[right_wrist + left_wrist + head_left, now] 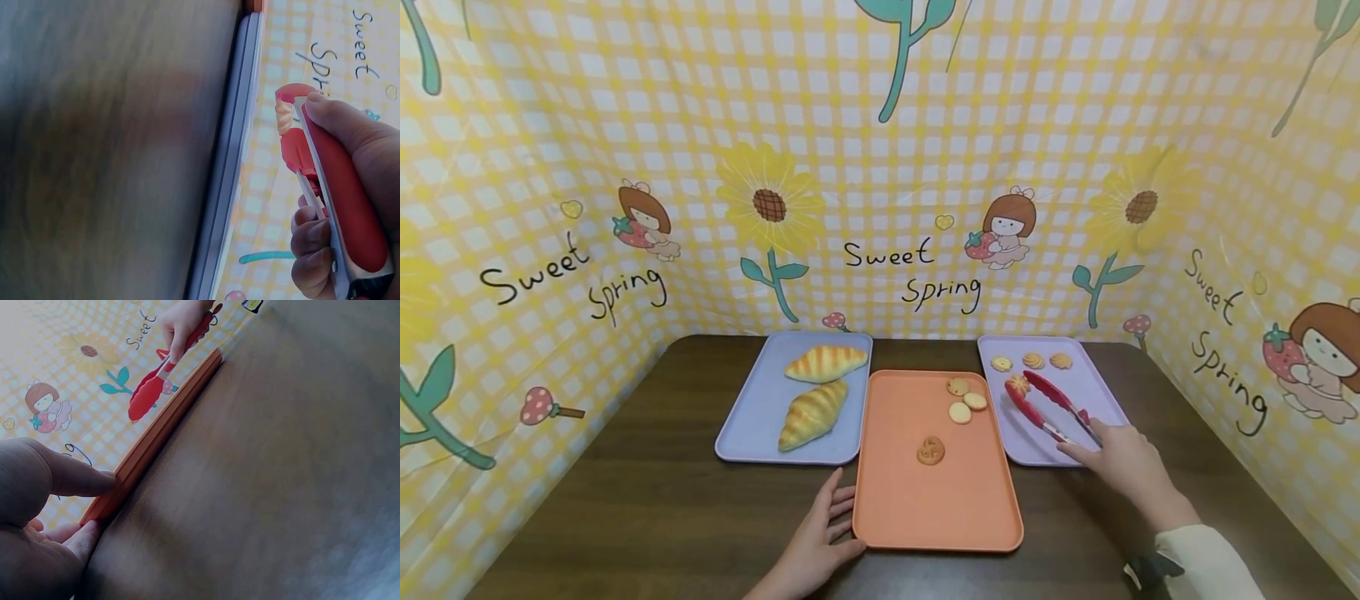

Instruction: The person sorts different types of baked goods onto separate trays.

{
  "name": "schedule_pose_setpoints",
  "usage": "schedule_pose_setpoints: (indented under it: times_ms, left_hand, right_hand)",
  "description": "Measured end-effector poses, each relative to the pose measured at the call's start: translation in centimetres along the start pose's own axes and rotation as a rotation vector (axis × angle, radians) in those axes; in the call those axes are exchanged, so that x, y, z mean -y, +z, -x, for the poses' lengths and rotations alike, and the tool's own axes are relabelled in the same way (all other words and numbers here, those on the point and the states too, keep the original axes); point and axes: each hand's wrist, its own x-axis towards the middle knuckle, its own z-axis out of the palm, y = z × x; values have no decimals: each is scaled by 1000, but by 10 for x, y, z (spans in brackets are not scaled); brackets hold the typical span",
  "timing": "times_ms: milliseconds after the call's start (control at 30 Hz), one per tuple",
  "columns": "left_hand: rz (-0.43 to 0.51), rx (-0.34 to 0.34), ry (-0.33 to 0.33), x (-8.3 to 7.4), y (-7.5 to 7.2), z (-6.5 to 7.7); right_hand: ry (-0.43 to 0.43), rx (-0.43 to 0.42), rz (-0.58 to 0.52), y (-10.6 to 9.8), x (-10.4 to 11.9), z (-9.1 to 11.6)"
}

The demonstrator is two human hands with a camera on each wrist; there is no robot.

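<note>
In the head view my right hand (pixel 1127 462) grips red-handled tongs (pixel 347 194) over the purple right tray (pixel 1022 450). A piped cookie (pixel 1018 385) is caught between the red tips, seen also in the right wrist view. Behind it on that tray lie several small cookies (pixel 1033 361) in a row. My left hand (pixel 816 533) is at the left edge of the orange tray (pixel 925 521), its fingers fairly straight; thumb and fingertips touch the rim in the left wrist view. A brown round cookie (pixel 930 451) lies mid-tray, with three pale cookies (pixel 960 412) near its far right corner.
A bluish tray (pixel 745 442) at the left holds two striped croissants (pixel 812 415). All three trays stand side by side on a dark wooden table (pixel 625 500). A yellow checked cloth (pixel 880 167) with printed flowers surrounds the back and sides.
</note>
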Motion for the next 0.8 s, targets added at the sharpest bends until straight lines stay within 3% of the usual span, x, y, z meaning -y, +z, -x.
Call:
schedule_pose_setpoints:
  times_ms: [800]
  left_hand:
    - [-2,13,-7,-2,-2,0]
  right_hand:
    - [233,101,2,-17,-50,-18]
